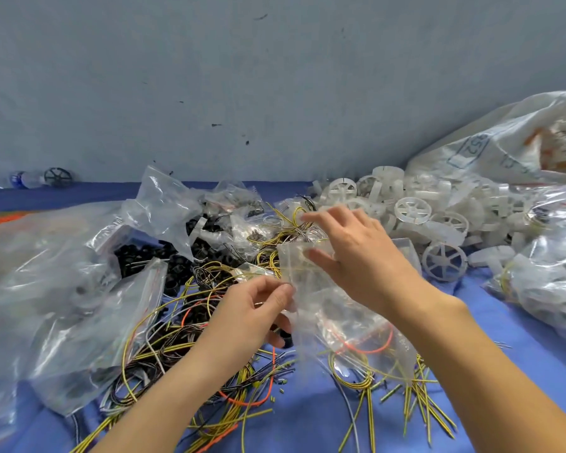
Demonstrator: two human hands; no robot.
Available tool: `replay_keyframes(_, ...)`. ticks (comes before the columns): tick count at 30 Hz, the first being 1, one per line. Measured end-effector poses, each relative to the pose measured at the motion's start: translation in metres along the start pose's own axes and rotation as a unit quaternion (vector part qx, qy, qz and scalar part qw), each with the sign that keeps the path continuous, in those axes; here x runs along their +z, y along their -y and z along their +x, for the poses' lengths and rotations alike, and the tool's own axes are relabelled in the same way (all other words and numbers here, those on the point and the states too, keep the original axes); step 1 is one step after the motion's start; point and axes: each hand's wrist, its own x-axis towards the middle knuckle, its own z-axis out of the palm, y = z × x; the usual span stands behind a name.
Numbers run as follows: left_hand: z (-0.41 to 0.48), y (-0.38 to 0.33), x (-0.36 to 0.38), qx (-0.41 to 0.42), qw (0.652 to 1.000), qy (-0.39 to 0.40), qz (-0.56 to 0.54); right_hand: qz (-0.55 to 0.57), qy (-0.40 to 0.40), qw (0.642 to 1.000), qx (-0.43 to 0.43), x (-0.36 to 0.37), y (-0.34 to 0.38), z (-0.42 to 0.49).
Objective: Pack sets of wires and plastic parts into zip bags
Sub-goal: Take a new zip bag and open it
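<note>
Two hands work one bag (340, 322): the left hand (252, 315) pinches its edge. Right hand (356, 253) lies spread, thumb on the bag, fingertips (307, 218) touching wires (283, 219).

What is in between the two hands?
A clear zip bag: the left hand pinches its edge, the right hand touches its top. The head view shows it.

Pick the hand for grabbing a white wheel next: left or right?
Right, probably. The right hand is nearest the white spoked wheels, fingers straight; the left hand pinches the zip bag edge and should hold it steady.
</note>
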Motion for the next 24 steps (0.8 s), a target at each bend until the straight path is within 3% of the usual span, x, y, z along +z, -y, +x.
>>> replay_keyframes(2, 0.002, 0.000, -0.001, -0.022, 0.999, -0.019, -0.032, 0.035, -0.105, 0.994, 0.004, -0.002, 0.011, -0.004)
replay_keyframes(4, 0.005, -0.001, -0.001, -0.043, 0.996, -0.029, -0.074, 0.086, -0.149, 0.985, 0.002, 0.000, 0.023, -0.010)
replay_keyframes(7, 0.009, -0.005, 0.000, -0.067, 0.979, -0.013, -0.190, 0.212, -0.054, 0.974, 0.059, 0.012, 0.039, -0.022)
replay_keyframes(10, 0.011, -0.006, 0.001, -0.087, 0.955, 0.026, -0.282, 0.395, 0.051, 0.906, 0.146, 0.025, 0.048, -0.034)
replay_keyframes(14, 0.008, -0.002, 0.004, -0.116, 0.934, 0.063, -0.332, 0.505, 0.063, 0.837, 0.201, 0.035, 0.053, -0.046)
replay_keyframes(20, 0.007, -0.004, 0.010, -0.120, 0.941, 0.050, -0.313, 0.551, 0.037, 0.801, 0.230, 0.035, 0.048, -0.050)
replay_keyframes(24, 0.008, 0.001, 0.008, -0.120, 0.942, 0.052, -0.310, 0.509, 0.027, 0.840, 0.186, 0.033, 0.051, -0.054)
